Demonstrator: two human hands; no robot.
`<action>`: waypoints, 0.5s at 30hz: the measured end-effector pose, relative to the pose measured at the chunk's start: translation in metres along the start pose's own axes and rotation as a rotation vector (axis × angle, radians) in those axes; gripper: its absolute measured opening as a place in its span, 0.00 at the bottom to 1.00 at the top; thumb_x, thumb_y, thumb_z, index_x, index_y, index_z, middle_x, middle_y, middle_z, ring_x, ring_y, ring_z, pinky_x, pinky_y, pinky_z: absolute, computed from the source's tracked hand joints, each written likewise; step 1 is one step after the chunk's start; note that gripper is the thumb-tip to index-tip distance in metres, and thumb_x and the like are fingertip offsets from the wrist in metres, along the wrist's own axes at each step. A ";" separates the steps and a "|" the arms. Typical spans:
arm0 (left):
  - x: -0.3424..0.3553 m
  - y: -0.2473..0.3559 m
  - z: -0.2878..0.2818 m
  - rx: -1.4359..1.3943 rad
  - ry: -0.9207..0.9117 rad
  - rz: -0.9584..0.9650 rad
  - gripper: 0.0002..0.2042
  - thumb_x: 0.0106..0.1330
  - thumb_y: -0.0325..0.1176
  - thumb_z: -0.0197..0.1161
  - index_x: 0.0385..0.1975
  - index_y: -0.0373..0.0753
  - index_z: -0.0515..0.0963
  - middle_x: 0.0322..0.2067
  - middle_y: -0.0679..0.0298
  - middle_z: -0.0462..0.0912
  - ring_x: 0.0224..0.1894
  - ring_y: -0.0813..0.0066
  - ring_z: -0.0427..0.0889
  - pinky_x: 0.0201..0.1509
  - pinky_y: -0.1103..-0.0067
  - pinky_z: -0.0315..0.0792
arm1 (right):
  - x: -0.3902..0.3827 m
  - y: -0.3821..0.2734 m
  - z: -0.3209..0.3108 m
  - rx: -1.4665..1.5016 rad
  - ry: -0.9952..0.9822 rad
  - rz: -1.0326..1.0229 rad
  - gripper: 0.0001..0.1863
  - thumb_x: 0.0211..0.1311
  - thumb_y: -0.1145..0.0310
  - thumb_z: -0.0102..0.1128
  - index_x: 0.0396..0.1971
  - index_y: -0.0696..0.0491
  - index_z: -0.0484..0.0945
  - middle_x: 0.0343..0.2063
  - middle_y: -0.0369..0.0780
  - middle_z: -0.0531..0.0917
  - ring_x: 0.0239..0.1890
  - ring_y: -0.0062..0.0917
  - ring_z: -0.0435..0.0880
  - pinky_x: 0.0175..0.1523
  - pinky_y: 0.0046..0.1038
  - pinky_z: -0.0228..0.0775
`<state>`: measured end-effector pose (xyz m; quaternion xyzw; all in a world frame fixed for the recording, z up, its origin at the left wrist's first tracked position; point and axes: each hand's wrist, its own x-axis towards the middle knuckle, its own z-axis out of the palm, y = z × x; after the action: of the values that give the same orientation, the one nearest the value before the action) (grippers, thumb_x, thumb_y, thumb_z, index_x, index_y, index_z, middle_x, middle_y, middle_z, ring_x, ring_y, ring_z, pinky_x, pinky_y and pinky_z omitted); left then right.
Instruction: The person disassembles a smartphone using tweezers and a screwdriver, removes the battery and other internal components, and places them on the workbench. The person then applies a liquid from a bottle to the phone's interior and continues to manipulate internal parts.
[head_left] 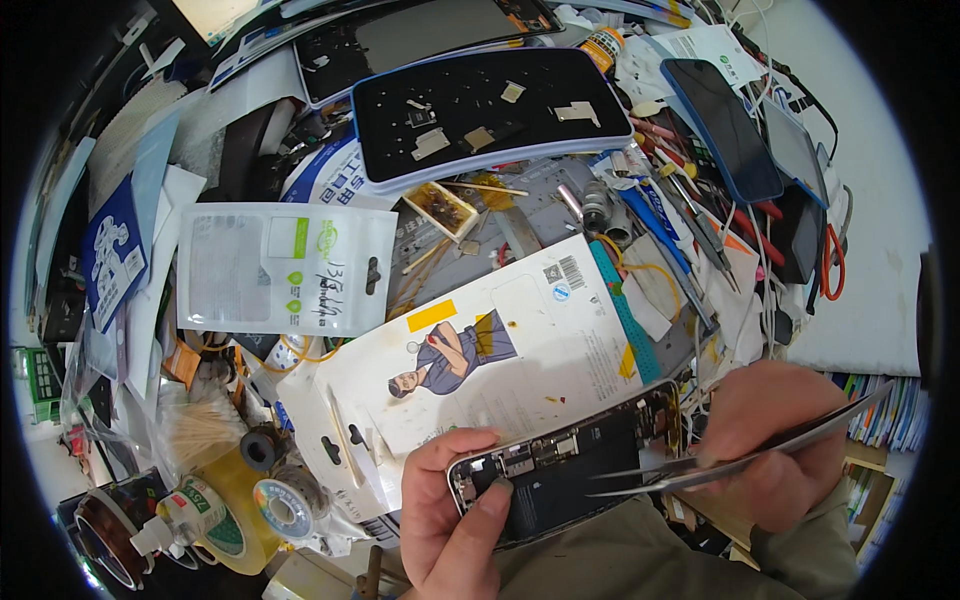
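An opened smartphone (570, 450) with its circuit board and black battery (565, 495) showing is tilted above my lap. My left hand (455, 510) grips its left end, thumb on the inner parts and fingers round the outer edge. In my right hand (775, 440) is a pair of metal tweezers (740, 465), pinched between thumb and fingers. Their slightly parted tips point left over the battery; I cannot tell whether they touch it. Just beyond the phone lies a white cardboard package (480, 350) with a printed figure.
A black tray (490, 120) at the back holds small metal parts. A clear zip pouch (285, 268) lies left of centre. Screwdrivers and tweezers crowd the right, near a blue-edged phone (722, 130) and red-handled scissors (832, 262). Solder spools (283, 505) and cotton swabs (205, 430) sit front left.
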<state>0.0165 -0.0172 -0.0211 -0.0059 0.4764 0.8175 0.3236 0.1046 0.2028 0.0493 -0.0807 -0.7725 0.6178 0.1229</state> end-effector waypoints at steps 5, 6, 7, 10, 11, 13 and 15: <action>0.001 -0.004 0.002 -0.085 0.030 0.023 0.21 0.72 0.20 0.56 0.65 0.31 0.67 0.53 0.59 0.79 0.53 0.76 0.78 0.63 0.78 0.69 | -0.032 -0.002 0.005 0.028 0.203 0.107 0.14 0.63 0.67 0.71 0.41 0.61 0.85 0.33 0.47 0.89 0.28 0.27 0.87 0.34 0.27 0.75; -0.001 -0.004 0.003 -0.111 0.031 0.026 0.22 0.72 0.20 0.57 0.65 0.32 0.66 0.54 0.59 0.79 0.54 0.75 0.78 0.63 0.77 0.70 | -0.037 0.001 0.008 -0.007 0.233 0.068 0.14 0.64 0.67 0.70 0.43 0.61 0.84 0.34 0.47 0.89 0.29 0.27 0.87 0.34 0.27 0.75; -0.002 -0.005 0.003 -0.093 0.057 0.025 0.22 0.72 0.20 0.57 0.66 0.32 0.66 0.55 0.58 0.79 0.55 0.74 0.78 0.64 0.76 0.70 | -0.041 0.004 0.010 -0.040 0.219 0.035 0.15 0.64 0.67 0.70 0.45 0.62 0.84 0.35 0.48 0.89 0.29 0.27 0.87 0.34 0.27 0.76; -0.012 -0.008 0.003 -0.081 0.111 0.039 0.24 0.72 0.20 0.56 0.67 0.32 0.64 0.56 0.55 0.78 0.57 0.70 0.78 0.67 0.72 0.70 | -0.048 0.012 0.020 -0.129 0.184 -0.107 0.16 0.68 0.65 0.67 0.49 0.59 0.81 0.35 0.46 0.86 0.29 0.26 0.85 0.33 0.26 0.75; -0.018 -0.010 0.004 -0.107 0.111 0.056 0.24 0.72 0.20 0.56 0.67 0.32 0.63 0.57 0.54 0.78 0.58 0.68 0.78 0.68 0.71 0.69 | -0.050 0.014 0.024 -0.182 0.124 -0.160 0.15 0.70 0.63 0.65 0.49 0.57 0.79 0.33 0.45 0.83 0.27 0.26 0.84 0.31 0.26 0.74; -0.027 -0.014 0.002 -0.168 0.141 0.048 0.27 0.70 0.18 0.55 0.69 0.32 0.61 0.59 0.51 0.77 0.62 0.63 0.77 0.69 0.69 0.69 | -0.053 0.017 0.031 -0.262 0.051 -0.210 0.14 0.68 0.67 0.66 0.50 0.55 0.77 0.34 0.45 0.83 0.27 0.28 0.85 0.29 0.28 0.74; -0.035 -0.018 -0.001 -0.216 0.167 0.086 0.28 0.69 0.17 0.54 0.70 0.32 0.60 0.60 0.50 0.76 0.63 0.61 0.76 0.70 0.68 0.68 | -0.053 0.020 0.037 -0.228 0.005 -0.259 0.15 0.66 0.70 0.67 0.49 0.57 0.77 0.35 0.45 0.84 0.28 0.29 0.85 0.30 0.28 0.75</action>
<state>0.0533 -0.0303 -0.0247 -0.0881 0.4105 0.8739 0.2449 0.1436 0.1583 0.0170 0.0046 -0.8411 0.5050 0.1937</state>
